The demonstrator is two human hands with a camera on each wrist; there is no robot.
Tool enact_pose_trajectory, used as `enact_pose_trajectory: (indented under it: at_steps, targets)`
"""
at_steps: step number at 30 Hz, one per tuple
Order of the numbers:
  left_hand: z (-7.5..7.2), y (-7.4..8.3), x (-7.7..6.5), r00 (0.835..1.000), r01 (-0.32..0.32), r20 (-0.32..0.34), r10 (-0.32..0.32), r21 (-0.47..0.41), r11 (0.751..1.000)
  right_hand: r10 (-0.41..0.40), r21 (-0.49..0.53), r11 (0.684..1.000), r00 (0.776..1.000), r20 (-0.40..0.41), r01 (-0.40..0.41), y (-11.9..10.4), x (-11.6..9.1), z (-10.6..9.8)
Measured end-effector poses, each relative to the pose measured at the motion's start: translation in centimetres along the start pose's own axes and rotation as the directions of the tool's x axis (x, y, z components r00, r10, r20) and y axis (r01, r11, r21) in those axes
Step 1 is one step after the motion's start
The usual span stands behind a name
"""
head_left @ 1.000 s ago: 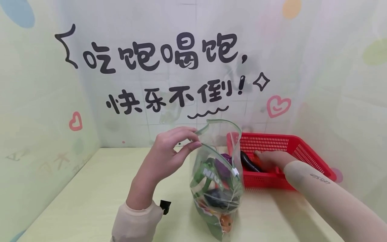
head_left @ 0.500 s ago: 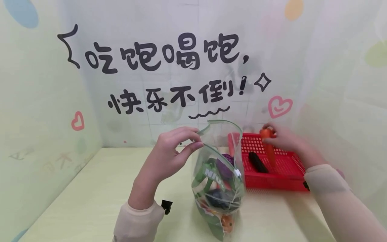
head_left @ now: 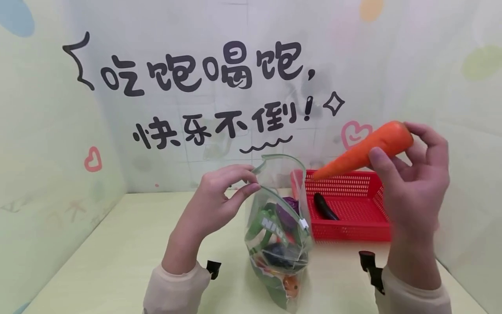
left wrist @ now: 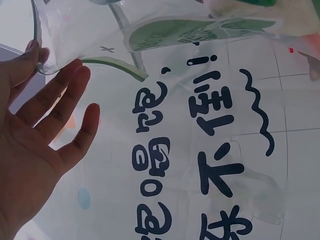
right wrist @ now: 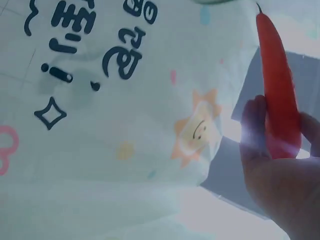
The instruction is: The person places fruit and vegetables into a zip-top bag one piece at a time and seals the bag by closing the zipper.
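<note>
My left hand [head_left: 219,203] pinches the green-edged mouth of a clear zip bag [head_left: 280,174] between thumb and fingers. The bag stands upright and its mouth gapes. Inside it show a purple cabbage [head_left: 288,211], a green vegetable [head_left: 260,224], a dark eggplant-like piece [head_left: 284,255] and an orange piece [head_left: 291,285] at the bottom. Up and to the right of the bag, my right hand [head_left: 419,174] grips a carrot [head_left: 366,148] by its thick end. The carrot's tip slants down to the left, close to the bag's right rim. In the right wrist view the carrot [right wrist: 280,95] points upward.
Behind and right of the bag sits a red plastic basket [head_left: 353,231] with a dark, long eggplant [head_left: 325,207] in it. A white zip slider [head_left: 303,223] sits on the bag's edge. Printed curtains [head_left: 196,35] enclose the pale table [head_left: 106,261] at the back and sides.
My right hand has lifted the carrot out of the red basket and brought it up and toward me, tilting it tip-left. The left hand keeps its hold on the bag's rim.
</note>
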State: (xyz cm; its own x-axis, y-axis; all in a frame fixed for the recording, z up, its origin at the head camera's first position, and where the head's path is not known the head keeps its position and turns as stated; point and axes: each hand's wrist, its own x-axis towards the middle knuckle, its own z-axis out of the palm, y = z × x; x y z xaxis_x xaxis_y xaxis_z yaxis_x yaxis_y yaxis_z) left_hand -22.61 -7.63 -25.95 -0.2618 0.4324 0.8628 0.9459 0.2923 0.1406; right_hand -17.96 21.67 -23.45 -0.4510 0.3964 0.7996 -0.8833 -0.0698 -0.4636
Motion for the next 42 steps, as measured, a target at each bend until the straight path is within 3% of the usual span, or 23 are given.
enact_pose_trajectory:
  at_steps: [2,4,5,7,10,12,14,17,20,22,27,30,34,38,40,42]
  targets:
    - [0.0,0.0,-0.1,1.000,0.005,0.004,-0.005,-0.002,1.000,-0.139,0.111,0.985,0.990,0.026,0.136,-0.1,-1.0,1.6]
    - [0.0,0.1,-0.1,1.000,0.009,0.003,-0.009,-0.002,1.000,-0.254,0.129,0.963,0.959,0.128,0.238,0.2,-1.8,2.9]
    - [0.0,0.2,-0.1,1.000,0.009,0.002,-0.009,-0.002,1.000,-0.294,0.105,0.955,0.932,0.212,0.277,0.3,-2.1,3.4]
    - [0.0,0.3,-0.1,1.000,0.006,0.001,-0.006,-0.003,1.000,-0.317,-0.018,0.934,0.851,0.418,0.357,0.4,-2.5,4.1]
    - [0.0,0.5,0.0,1.000,-0.003,0.008,0.003,-0.008,1.000,-0.217,-0.182,0.874,0.697,0.684,0.451,0.4,-2.8,4.4]
    - [-0.1,0.6,0.1,1.000,-0.007,0.015,0.007,-0.011,1.000,-0.084,-0.264,0.850,0.611,0.787,0.457,0.7,-2.8,4.2]
    - [-0.2,0.7,0.1,1.000,-0.011,0.022,0.011,-0.011,1.000,0.055,-0.331,0.847,0.550,0.833,0.417,1.3,-2.9,3.7]
    - [-0.3,0.7,0.2,1.000,-0.015,0.024,0.016,-0.009,1.000,0.206,-0.413,0.835,0.489,0.848,0.363,2.4,-2.9,3.0]
    - [-0.3,0.7,0.2,1.000,-0.020,0.022,0.020,-0.007,1.000,0.266,-0.458,0.807,0.464,0.845,0.372,3.0,-2.9,2.4]
    - [-0.3,0.7,0.2,1.000,-0.020,0.022,0.020,-0.006,1.000,0.259,-0.473,0.785,0.481,0.838,0.400,3.2,-2.9,2.1]
    - [-0.3,0.6,0.0,1.000,-0.012,0.018,0.012,-0.002,1.000,0.210,-0.512,0.720,0.555,0.805,0.470,3.3,-2.8,1.7]
    - [-0.3,0.4,-0.2,1.000,-0.010,0.015,0.010,-0.003,1.000,0.209,-0.519,0.711,0.563,0.800,0.474,3.2,-2.7,1.5]
    - [-0.2,0.2,-0.4,1.000,-0.010,0.026,0.011,-0.012,1.000,0.239,-0.509,0.740,0.536,0.809,0.439,3.1,-2.8,1.5]
    - [0.0,0.0,-0.5,0.999,-0.008,0.046,0.008,0.002,1.000,0.304,-0.505,0.771,0.473,0.827,0.388,3.1,-3.0,2.0]
    - [0.0,0.0,-0.5,0.999,-0.010,0.048,0.009,0.020,1.000,0.346,-0.526,0.759,0.447,0.825,0.383,3.0,-3.2,2.1]
    - [-0.1,0.1,-0.4,0.999,-0.014,0.042,0.012,0.037,0.999,0.406,-0.573,0.724,0.434,0.804,0.383,2.8,-3.2,2.1]
